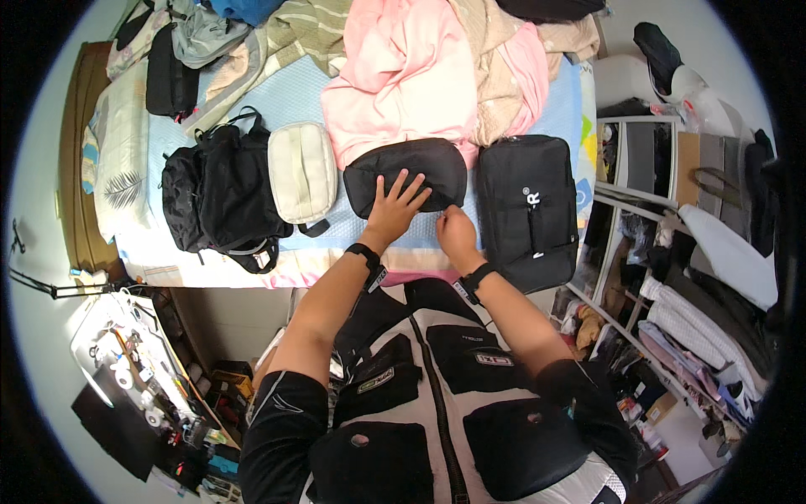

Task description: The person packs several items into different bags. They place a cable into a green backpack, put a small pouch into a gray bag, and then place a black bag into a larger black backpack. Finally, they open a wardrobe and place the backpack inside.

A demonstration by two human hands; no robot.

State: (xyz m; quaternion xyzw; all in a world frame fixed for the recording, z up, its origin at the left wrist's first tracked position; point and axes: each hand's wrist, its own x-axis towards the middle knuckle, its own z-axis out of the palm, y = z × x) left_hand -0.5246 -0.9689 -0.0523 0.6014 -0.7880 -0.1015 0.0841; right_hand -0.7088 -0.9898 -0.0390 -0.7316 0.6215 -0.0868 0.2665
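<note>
A black fabric pouch [403, 154] lies on the bed in front of me, its far side touching pink cloth. My left hand [397, 211] rests flat on top of it, fingers spread. At the pouch's near right corner, the fingers of my right hand [456, 232] are curled and pinched at the edge; the exact part between them is hidden. Left of the pouch is a cream-coloured bag [302, 170] with a strap down its middle. To the right lies a larger black rectangular bag [527, 208] bearing white lettering.
A black backpack [230, 183] lies beyond the cream bag on the left. Pink cloth [403, 75] and blankets [302, 38] cover the bed's far part. A cluttered, brightly lit desk [138, 372] stands at left, shelving with clothes [699, 340] at right.
</note>
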